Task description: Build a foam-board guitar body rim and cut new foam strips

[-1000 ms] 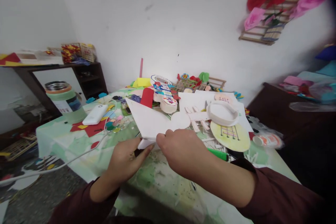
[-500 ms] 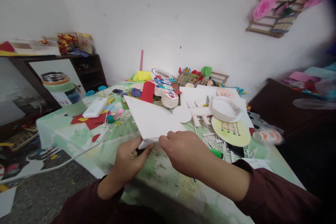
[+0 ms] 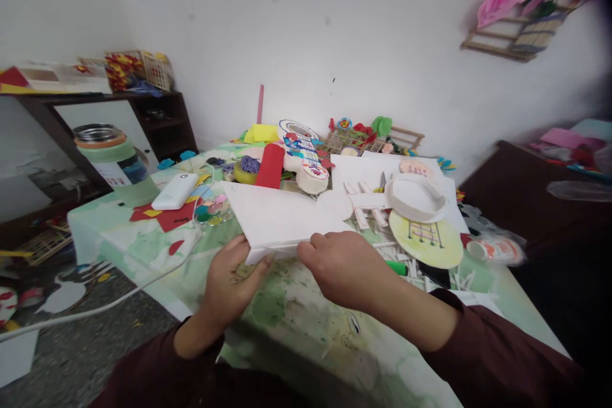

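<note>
Above the front part of the table I hold a white sheet of paper (image 3: 282,213) with a folded near edge. My left hand (image 3: 234,277) pinches its near left corner between thumb and fingers. Farther right along the same fold, my right hand (image 3: 342,268) is closed on the edge, its fingertips partly hidden. Just beyond the sheet lie a red paper roll (image 3: 270,166) and a painted guitar-shaped craft (image 3: 308,159). To the right of the sheet rests a white cardboard instrument shape with a raised ring (image 3: 415,197).
A green thermos (image 3: 115,162) and a white power bank (image 3: 175,191) stand at the left, with a white cable (image 3: 143,284) running off the table. Right of my hands are paper strips (image 3: 461,280), a yellow painted disc (image 3: 428,239) and a wrapped cup (image 3: 495,250).
The sheet has turned flatter, and its far left corner sits lower and farther left. My right hand has slid slightly right along the fold; the view has shifted a little.
</note>
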`<state>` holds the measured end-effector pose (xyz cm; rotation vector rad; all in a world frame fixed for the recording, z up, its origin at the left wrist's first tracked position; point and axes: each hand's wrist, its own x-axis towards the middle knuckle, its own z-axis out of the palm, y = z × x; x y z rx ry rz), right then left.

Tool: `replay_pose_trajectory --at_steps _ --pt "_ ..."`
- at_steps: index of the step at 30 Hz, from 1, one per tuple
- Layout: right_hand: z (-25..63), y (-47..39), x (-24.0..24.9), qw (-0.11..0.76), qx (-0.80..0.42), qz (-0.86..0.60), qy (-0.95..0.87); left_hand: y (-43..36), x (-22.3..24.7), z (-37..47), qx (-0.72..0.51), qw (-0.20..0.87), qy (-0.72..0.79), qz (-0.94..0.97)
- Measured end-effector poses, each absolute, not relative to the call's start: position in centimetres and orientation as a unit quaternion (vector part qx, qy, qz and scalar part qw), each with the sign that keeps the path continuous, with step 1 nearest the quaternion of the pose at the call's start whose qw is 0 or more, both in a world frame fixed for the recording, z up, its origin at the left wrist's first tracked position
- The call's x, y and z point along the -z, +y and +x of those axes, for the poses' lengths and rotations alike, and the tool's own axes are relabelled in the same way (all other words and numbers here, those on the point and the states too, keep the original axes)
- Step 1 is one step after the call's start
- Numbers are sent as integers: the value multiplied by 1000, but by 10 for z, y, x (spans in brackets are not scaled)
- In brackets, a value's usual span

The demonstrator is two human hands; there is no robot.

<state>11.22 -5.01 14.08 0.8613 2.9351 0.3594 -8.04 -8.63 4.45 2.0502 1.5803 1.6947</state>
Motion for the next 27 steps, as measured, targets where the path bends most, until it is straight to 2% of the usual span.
replay_pose_trajectory --at_steps 17,24,27 --pt "108 -48 -140 41 -127 275 952 -86 -48 -82 -506 37 511 694" --pt "130 -27 -120 102 -119 351 923 -89 -46 -88 -555 3 512 655" --pt "142 -22 -112 95 -113 377 914 -91 -48 -90 -561 -19 516 648"
